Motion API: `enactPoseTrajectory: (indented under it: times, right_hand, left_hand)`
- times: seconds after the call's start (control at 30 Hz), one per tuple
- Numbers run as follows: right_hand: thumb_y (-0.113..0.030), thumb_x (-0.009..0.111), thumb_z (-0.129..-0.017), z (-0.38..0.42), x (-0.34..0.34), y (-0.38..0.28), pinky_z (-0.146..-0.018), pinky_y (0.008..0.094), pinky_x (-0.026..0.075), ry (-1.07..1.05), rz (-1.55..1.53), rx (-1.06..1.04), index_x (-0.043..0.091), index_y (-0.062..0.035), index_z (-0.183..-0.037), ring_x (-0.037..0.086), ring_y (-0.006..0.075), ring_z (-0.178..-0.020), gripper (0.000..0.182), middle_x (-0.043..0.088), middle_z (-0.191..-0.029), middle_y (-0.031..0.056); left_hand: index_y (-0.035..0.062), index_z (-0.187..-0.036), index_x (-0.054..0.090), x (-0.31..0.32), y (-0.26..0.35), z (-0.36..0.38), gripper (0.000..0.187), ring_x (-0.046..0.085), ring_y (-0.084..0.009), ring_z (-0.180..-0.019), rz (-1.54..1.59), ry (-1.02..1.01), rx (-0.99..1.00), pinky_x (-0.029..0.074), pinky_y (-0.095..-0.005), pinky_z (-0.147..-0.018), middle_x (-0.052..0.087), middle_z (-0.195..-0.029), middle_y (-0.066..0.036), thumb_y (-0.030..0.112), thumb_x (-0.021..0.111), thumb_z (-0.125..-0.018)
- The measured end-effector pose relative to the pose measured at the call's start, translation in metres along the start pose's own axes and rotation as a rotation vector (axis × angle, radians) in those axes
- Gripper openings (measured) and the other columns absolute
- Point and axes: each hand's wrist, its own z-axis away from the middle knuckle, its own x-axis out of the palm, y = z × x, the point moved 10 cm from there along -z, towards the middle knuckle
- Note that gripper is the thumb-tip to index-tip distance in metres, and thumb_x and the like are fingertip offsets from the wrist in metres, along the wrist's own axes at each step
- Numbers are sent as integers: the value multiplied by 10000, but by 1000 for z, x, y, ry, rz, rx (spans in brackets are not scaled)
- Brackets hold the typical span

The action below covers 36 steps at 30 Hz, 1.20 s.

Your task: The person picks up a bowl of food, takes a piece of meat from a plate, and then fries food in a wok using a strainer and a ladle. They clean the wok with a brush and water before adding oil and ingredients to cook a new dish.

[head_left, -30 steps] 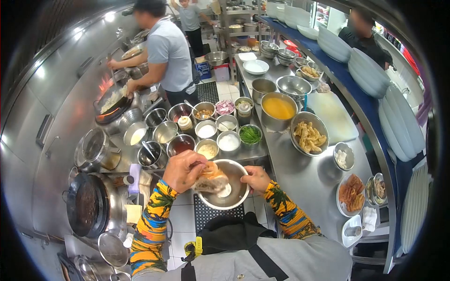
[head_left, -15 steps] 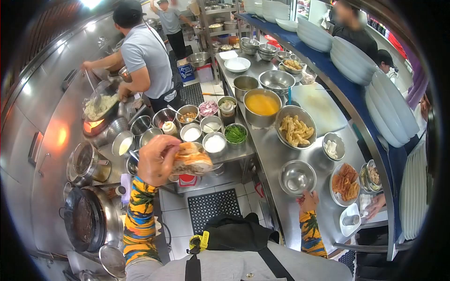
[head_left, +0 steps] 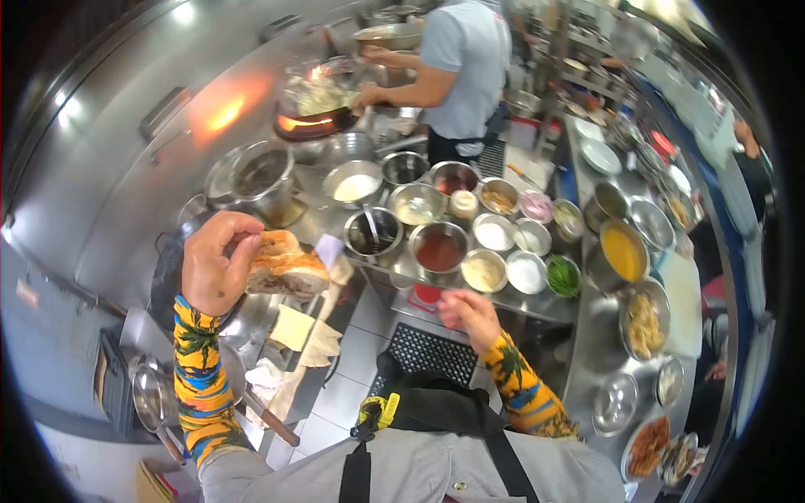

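My left hand [head_left: 216,264] is raised at the left with its fingers closed on the edge of a slab of browned food [head_left: 289,267], which looks like cooked meat, orange on top and pale and dark below. Behind it a dark wok [head_left: 168,272] is partly hidden by the hand. My right hand [head_left: 471,317] is in the middle, over the floor mat, its fingers curled; whether anything is in them is hidden. Nearest to it are a steel pot of red-brown sauce [head_left: 438,246] and a bowl of pale yellow paste [head_left: 484,271].
Several containers, including one of chopped greens [head_left: 563,275], line the counter ahead. A co-worker [head_left: 470,67] handles a flaming wok [head_left: 314,117] at the stove. The right counter [head_left: 579,369] bears a steel bowl [head_left: 615,404] and a plate of reddish-brown food [head_left: 647,448]. A strainer handle [head_left: 272,423] juts out at lower left.
My view has swung left toward the stove. My right hand has left the steel bowl on the right counter and come to the middle. My left hand still holds the browned slab.
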Motion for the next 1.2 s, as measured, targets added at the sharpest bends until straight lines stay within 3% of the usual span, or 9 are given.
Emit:
enactPoseTrajectory:
  times: [0.2,0.33,0.4,0.47,0.5,0.6,0.87,0.97,1.2]
  right_hand:
    - [-329,609,-888,-229,203,-48,-669,286,504,-298,582,-439,600,-32,-1182,599,164,-768,419,661,-931,78]
    - [-258,611,-892,-305,280,3,-447,273,435,-372,193,442,606,-40,-1049,582,153,-593,269,659,-876,126]
    - [-143,604,-885,-318,306,-7,-377,240,355,-454,100,374,548,-47,-962,522,98,-492,135,626,-767,85]
    - [-91,592,-879,-315,317,-33,-363,230,333,-438,26,319,523,-39,-959,507,84,-469,117,609,-724,64]
    - [-108,593,-877,-317,316,-42,-357,227,324,-443,55,305,431,-39,-1209,487,89,-440,376,576,-678,42]
    - [-72,571,-867,-317,293,-79,-343,234,321,-350,116,150,542,-40,-948,496,97,-436,92,576,-664,41]
    - [-85,537,-869,-306,251,-144,-343,216,322,-448,312,66,559,-22,-1023,496,97,-432,168,563,-665,35]
    - [-70,548,-854,-312,236,-136,-330,219,313,-413,243,115,562,-13,-1034,498,98,-429,189,566,-672,48]
    - [-59,553,-844,-335,262,-72,-332,233,331,-521,176,285,475,-19,-1118,494,111,-432,289,577,-663,51]
  left_hand:
    - [-7,-899,609,-54,-112,17,119,627,-259,-716,-151,-39,-117,501,-297,-637,615,-843,-132,-48,593,-789]
    - [6,-910,605,-72,-190,9,108,620,-269,-709,-192,-65,-202,492,-318,-630,613,-820,-130,-6,602,-803]
    - [12,-922,602,-72,-222,1,111,622,-281,-724,-163,-46,-227,492,-335,-646,618,-818,-137,27,601,-813]
    - [14,-927,602,-65,-266,-10,113,625,-290,-734,-132,-21,-259,493,-345,-662,622,-822,-143,40,597,-817]
    - [16,-926,601,-59,-287,-19,110,626,-295,-740,-118,-9,-257,493,-350,-667,624,-826,-144,46,594,-820]
    - [23,-919,601,-43,-343,-60,103,626,-309,-754,-112,30,-232,492,-365,-687,629,-836,-148,63,590,-825]
    - [61,-1028,597,61,-443,-98,222,612,-340,-890,-301,263,-241,490,-406,-772,624,-934,-165,63,597,-807]
    - [79,-1157,592,120,-376,-61,362,606,-359,-941,-158,272,-314,496,-420,-822,624,-986,-170,120,618,-799]
    - [45,-1018,650,273,-232,133,309,650,-344,-812,280,89,-757,511,-414,-736,671,-884,-178,309,598,-867]
